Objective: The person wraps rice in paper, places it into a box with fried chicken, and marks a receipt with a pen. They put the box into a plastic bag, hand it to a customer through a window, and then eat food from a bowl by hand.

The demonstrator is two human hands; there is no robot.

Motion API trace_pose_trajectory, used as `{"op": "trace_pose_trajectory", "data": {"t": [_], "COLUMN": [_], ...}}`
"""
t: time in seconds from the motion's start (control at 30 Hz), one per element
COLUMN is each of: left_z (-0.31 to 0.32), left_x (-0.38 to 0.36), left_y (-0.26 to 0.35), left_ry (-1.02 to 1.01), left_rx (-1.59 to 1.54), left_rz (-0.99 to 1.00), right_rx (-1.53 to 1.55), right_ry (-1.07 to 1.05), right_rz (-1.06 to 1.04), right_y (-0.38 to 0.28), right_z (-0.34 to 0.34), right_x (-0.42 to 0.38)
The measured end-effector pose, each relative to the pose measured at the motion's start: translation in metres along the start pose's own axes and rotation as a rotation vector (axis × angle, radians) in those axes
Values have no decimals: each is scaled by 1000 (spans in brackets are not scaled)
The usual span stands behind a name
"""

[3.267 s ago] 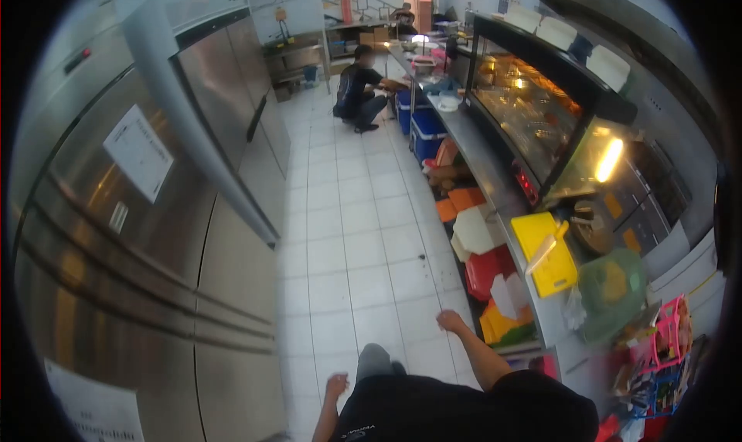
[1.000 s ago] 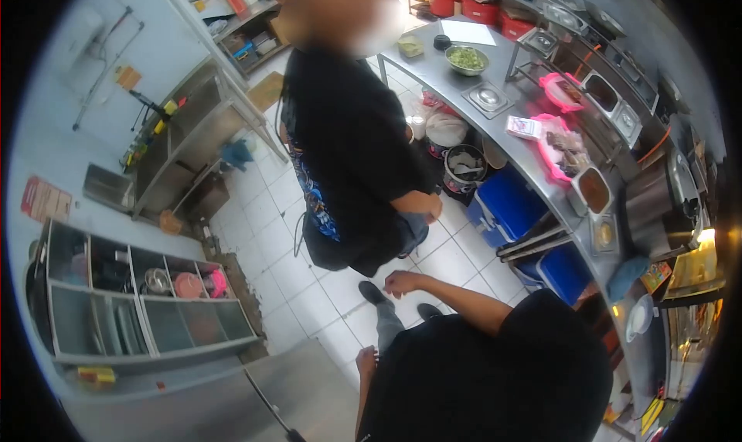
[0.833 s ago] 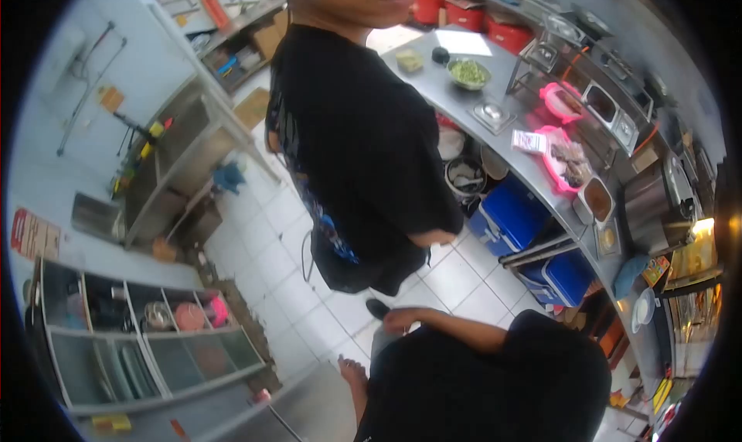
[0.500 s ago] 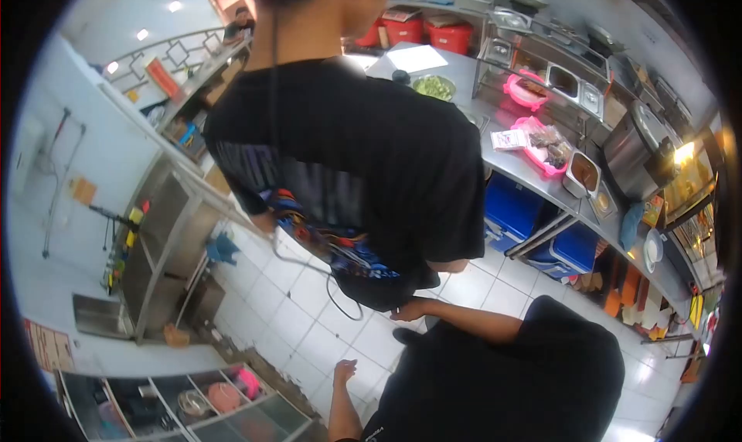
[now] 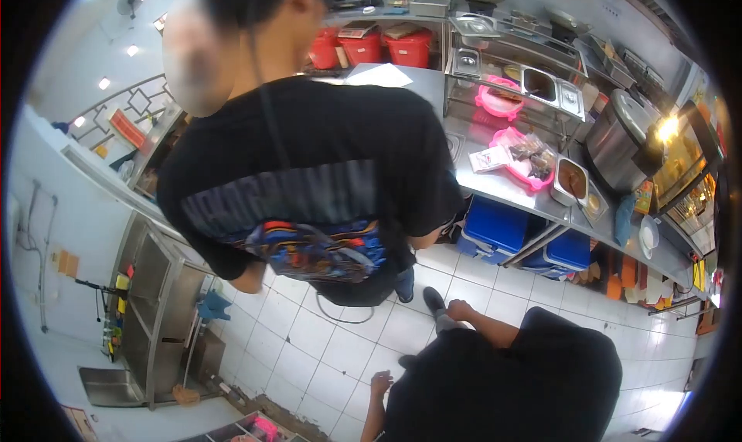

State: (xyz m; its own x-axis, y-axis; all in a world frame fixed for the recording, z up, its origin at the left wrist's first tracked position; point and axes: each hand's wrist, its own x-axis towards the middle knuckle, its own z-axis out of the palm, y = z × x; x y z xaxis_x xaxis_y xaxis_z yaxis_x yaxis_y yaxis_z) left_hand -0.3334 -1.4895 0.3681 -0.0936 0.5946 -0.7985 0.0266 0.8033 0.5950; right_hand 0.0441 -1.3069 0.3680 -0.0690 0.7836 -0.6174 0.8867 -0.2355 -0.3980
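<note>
My left hand (image 5: 380,384) hangs low at my side above the tiled floor, its fingers loosely apart with nothing seen in them. My right hand (image 5: 460,310) is in front of my body, over my leg and near my dark shoe (image 5: 433,298). Its fingers look curled in, and no object shows in them. Directly ahead stands another person in a black printed T-shirt (image 5: 309,156), back towards me, the nearest thing to both hands. That person's left hand (image 5: 249,278) hangs down and is partly hidden. Neither of my hands touches the person.
A steel counter (image 5: 495,180) on the right holds a pink basket (image 5: 512,144) of packets and a steel pan of brown sauce (image 5: 570,180). Blue cooler boxes (image 5: 492,225) sit underneath. Red buckets (image 5: 407,49) stand behind. A steel rack (image 5: 154,303) and sink (image 5: 114,388) are left.
My view has shifted, and the person ahead now stands further left and apart from me. My right hand has come away from that person's lower back. The green-filled bowl is now hidden.
</note>
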Motion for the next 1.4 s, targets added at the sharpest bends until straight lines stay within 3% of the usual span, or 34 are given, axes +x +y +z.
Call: {"op": "trace_pose_trajectory", "data": {"t": [0.03,0.07,0.13,0.23,0.3,0.33,0.4,0.43,0.47,0.5,0.53,0.67,0.7,0.73,0.8,0.83,0.87,0.9,0.93,1.03,1.13,1.17,1.2,1.27,1.33,1.4], "left_z": [4,18,38,58,62,54,61,71,85,94,100,121,120,113,96,91,87,79,74,48,17,14,6,-4,-14,-21], "left_x": [-3,26,30,46,64,70,79,77,71,68,69,92,109,137,187,201,207,208,207,241,272,271,273,288,299,315], "left_y": [3,-32,-32,-9,8,43,102,133,173,202,221,266,260,239,213,216,243,263,273,296,309,337,355,382,401,419], "left_ry": [-84,-6,66,203,321,234,90,151,210,203,197,64,20,-22,87,152,184,208,223,196,87,142,138,154,143,125], "left_rx": [576,609,706,667,708,1061,837,403,-33,-48,-60,33,198,364,404,415,262,94,-71,-22,92,168,171,39,-38,-20], "left_rz": [409,313,366,440,608,752,421,178,-60,3,66,47,161,277,518,643,464,283,88,16,118,70,145,186,133,-9], "right_rx": [-83,-102,-133,49,22,-51,-190,-138,-294,-227,44,43,9,59,150,-96,-333,-213,-78,-202,10,26,48,80,134,229], "right_ry": [9,-67,-237,-225,-218,-206,-202,-287,-135,-88,-72,158,251,50,-354,-388,-353,-296,-219,-24,-213,-191,-170,-124,-303,-331], "right_rz": [27,14,-23,57,7,-69,-212,-55,-231,-232,-47,-133,-173,-97,51,-210,-477,-300,-135,-371,-285,-366,-429,-564,-530,-511], "right_y": [-2,5,15,23,34,48,76,59,61,61,45,29,25,14,-15,20,13,8,-37,-100,-162,-187,-206,-233,-288,-335], "right_z": [-19,-37,-56,-95,-114,-114,-104,-130,-133,-138,-159,-166,-169,-182,-213,-166,-160,-149,-178,-206,-247,-256,-257,-257,-294,-326], "right_x": [-4,7,28,58,75,104,145,151,165,183,183,214,224,227,227,268,277,284,260,278,318,340,355,382,380,383]}}
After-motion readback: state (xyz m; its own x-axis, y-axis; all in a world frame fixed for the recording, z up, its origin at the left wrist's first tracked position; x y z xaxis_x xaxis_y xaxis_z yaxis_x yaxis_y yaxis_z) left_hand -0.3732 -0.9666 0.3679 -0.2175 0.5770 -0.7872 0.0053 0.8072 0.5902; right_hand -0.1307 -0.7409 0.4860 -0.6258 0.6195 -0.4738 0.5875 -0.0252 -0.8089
